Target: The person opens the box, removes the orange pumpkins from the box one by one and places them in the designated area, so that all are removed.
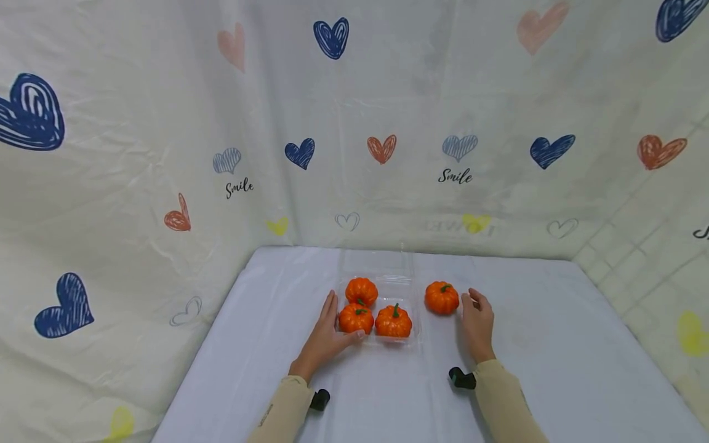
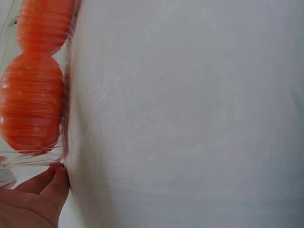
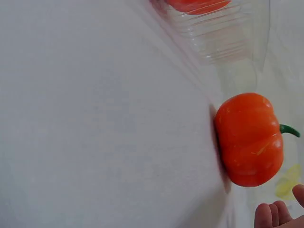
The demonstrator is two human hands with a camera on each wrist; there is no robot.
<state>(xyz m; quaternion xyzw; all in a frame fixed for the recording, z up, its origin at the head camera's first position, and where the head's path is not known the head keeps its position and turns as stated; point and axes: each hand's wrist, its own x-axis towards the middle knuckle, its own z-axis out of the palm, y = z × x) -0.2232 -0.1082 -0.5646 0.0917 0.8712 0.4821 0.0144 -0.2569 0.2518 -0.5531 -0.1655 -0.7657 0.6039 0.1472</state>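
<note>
In the head view a clear plastic box [image 1: 414, 295] holds three small orange pumpkins: one at the back left [image 1: 361, 290], a pumpkin at the front left [image 1: 355, 320] and a pumpkin at the front right [image 1: 394, 322]. My left hand [image 1: 325, 337] rests against the box's left side, fingers straight, thumb along its front. The left wrist view shows those fingers [image 2: 56, 183] touching a box corner. To the right of the box, a fourth pumpkin [image 1: 441, 298] with a green stem sits on the table. Just right of it is my right hand [image 1: 477, 323], fingers loosely bent, holding nothing.
The box's clear lid [image 1: 376, 261] stands open toward the back. A white cloth covers the table [image 1: 532, 344]. Behind and beside it hangs a pale curtain [image 1: 410, 92] printed with hearts. A dark wrist-worn device [image 1: 462, 378] sticks out from the right sleeve.
</note>
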